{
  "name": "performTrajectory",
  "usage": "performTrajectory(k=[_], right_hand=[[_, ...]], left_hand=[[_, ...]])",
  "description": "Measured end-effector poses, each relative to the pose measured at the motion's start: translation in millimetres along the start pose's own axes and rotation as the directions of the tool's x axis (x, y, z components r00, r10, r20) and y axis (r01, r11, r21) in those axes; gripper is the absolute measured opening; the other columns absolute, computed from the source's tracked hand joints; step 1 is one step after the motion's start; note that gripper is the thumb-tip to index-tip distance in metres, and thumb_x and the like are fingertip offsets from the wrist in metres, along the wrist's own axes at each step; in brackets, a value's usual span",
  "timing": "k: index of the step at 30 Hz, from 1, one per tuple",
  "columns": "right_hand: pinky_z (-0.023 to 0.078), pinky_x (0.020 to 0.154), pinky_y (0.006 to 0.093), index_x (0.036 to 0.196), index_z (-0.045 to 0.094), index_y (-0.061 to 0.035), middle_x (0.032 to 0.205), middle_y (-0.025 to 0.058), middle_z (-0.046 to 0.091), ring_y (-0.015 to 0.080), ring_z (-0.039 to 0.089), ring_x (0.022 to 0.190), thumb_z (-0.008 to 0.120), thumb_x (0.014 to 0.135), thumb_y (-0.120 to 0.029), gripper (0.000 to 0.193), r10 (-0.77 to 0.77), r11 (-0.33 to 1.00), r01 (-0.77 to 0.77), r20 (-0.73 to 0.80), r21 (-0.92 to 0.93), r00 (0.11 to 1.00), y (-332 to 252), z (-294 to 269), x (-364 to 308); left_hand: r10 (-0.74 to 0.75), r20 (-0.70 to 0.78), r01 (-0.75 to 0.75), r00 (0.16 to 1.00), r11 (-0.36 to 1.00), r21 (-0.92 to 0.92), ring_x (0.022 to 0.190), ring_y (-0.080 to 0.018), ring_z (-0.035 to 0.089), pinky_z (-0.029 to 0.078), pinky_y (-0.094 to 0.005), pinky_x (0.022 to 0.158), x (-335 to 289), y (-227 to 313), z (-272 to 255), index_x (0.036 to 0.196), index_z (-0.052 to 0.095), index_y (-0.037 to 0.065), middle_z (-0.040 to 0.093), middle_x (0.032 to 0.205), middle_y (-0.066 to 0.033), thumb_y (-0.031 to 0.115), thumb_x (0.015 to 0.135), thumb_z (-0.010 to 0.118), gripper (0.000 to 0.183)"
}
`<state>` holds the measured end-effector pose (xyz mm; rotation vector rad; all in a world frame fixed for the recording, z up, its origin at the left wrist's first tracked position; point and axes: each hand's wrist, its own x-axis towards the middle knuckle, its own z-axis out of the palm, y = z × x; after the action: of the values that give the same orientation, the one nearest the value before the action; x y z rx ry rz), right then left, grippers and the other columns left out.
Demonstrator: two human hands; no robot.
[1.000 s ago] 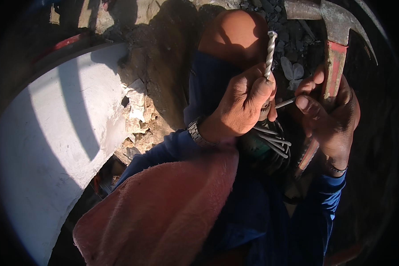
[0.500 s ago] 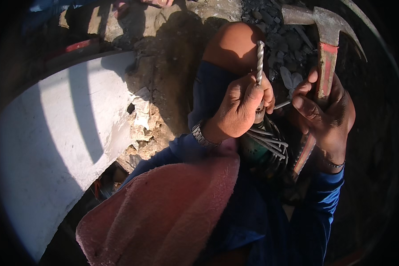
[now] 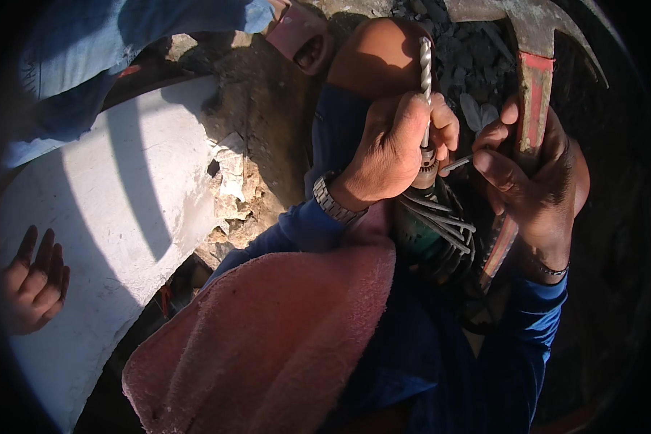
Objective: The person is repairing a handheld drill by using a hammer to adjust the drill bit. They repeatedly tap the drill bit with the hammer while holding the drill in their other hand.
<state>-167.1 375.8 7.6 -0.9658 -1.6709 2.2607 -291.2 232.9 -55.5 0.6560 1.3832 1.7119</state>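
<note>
My left hand (image 3: 390, 148) pinches a spiral drill bit (image 3: 425, 65), which points up from the toothed chuck (image 3: 428, 170) of a power drill. The drill's green body (image 3: 418, 235) sits between my legs, partly hidden by its bundled dark cord (image 3: 441, 226). In my right hand (image 3: 539, 184) is a claw hammer (image 3: 534, 101), its worn red handle gripped with the head up. A thin metal rod (image 3: 457, 165) runs from near the right fingertips toward the chuck; its far end is hidden by those fingers.
A pink towel (image 3: 267, 333) hangs over my left side. Left of it lies a curved white panel (image 3: 108, 195). Another person's open hand (image 3: 36, 286), denim leg (image 3: 145, 32) and sandalled foot (image 3: 304, 40) are close by. Grey rubble (image 3: 470, 65) lies beyond my knee.
My left hand has moved up along the drill bit, so more of the chuck shows. Another person's leg, foot and hand have come in at the left. The hammer remains in my right hand.
</note>
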Motion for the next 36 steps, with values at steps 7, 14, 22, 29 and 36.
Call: performTrajectory(k=[7,14,22,29,36], right_hand=[[0.045,0.047,0.0175,0.116,0.055,0.0023,0.086,0.0093,0.07,0.0103,0.067,0.064,0.071,0.082,0.014,0.039,0.097,0.989,-0.101,-0.039,-0.111,0.995,-1.7,1.4,0.2],[0.041,0.044,0.0178,0.116,0.057,0.0018,0.09,0.0077,0.069,0.0063,0.058,0.056,0.072,0.081,0.012,0.038,0.063,0.997,-0.064,-0.023,-0.048,0.998,5.4,10.3,-2.5],[0.042,0.045,0.0171,0.117,0.055,0.002,0.089,0.0071,0.067,0.0063,0.058,0.058,0.075,0.083,0.009,0.039,0.059,0.998,-0.059,0.022,-0.005,0.998,0.4,-4.1,2.9],[0.042,0.045,0.0169,0.119,0.055,0.0022,0.089,0.0069,0.067,0.0056,0.058,0.058,0.076,0.084,0.006,0.041,0.037,0.994,-0.041,0.044,0.097,0.998,6.5,-4.1,4.2],[0.04,0.045,0.0164,0.118,0.055,0.0023,0.088,0.007,0.067,0.0049,0.056,0.057,0.075,0.084,0.007,0.039,0.036,0.999,-0.036,0.003,0.026,0.999,7.7,-5.9,4.2]], left_hand=[[-0.113,-0.043,0.116,0.993,0.992,0.055,0.063,-0.0101,0.058,0.049,-0.0255,0.057,-7.3,6.0,6.8,0.088,0.058,0.0,0.059,0.077,-0.0057,0.032,0.111,0.033,0.046],[-0.26,0.014,0.259,0.966,0.956,-0.138,0.062,-0.0123,0.063,0.046,-0.0236,0.052,-17.7,10.5,4.8,0.09,0.056,0.001,0.056,0.076,-0.0061,0.042,0.11,0.032,0.052],[-0.276,0.077,0.286,0.958,0.939,-0.193,0.058,-0.0163,0.064,0.048,-0.0255,0.053,-4.7,11.1,13.0,0.089,0.054,0.0,0.055,0.075,-0.0078,0.045,0.11,0.032,0.054],[-0.36,0.09,0.371,0.929,0.906,-0.206,0.06,-0.023,0.065,0.055,-0.033,0.055,-1.1,12.7,12.0,0.092,0.052,-0.003,0.057,0.079,-0.0133,0.043,0.11,0.033,0.053],[-0.303,0.153,0.334,0.941,0.906,-0.261,0.058,-0.0222,0.065,0.055,-0.033,0.056,-0.8,-1.7,7.7,0.095,0.054,-0.003,0.058,0.079,-0.0134,0.039,0.11,0.034,0.049]])
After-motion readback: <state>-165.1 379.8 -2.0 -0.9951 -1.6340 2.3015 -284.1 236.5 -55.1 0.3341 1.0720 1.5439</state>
